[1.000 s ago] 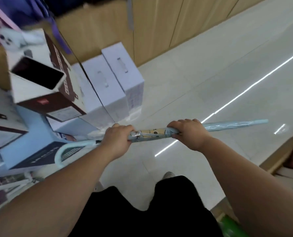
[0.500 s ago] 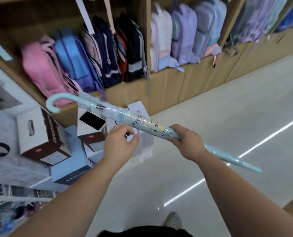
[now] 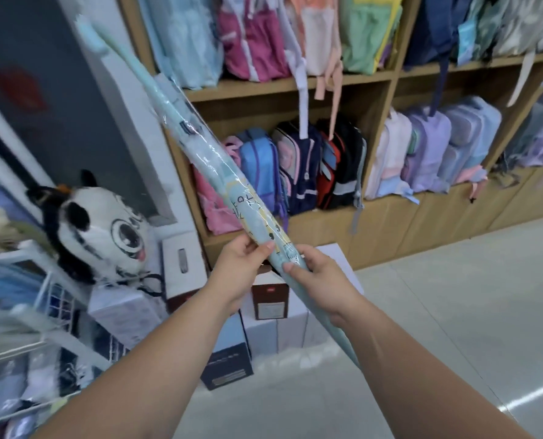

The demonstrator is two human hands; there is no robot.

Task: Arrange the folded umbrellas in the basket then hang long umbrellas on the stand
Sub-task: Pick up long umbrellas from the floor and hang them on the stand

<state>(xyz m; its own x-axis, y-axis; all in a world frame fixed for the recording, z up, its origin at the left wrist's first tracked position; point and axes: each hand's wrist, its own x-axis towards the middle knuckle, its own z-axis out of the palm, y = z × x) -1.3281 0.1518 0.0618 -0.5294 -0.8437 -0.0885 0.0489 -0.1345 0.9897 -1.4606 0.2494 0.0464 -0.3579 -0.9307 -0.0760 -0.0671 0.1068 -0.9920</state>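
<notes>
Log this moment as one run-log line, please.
left hand: holds umbrella | right hand: grips umbrella | umbrella: tilted, handle end up-left | not hung
</notes>
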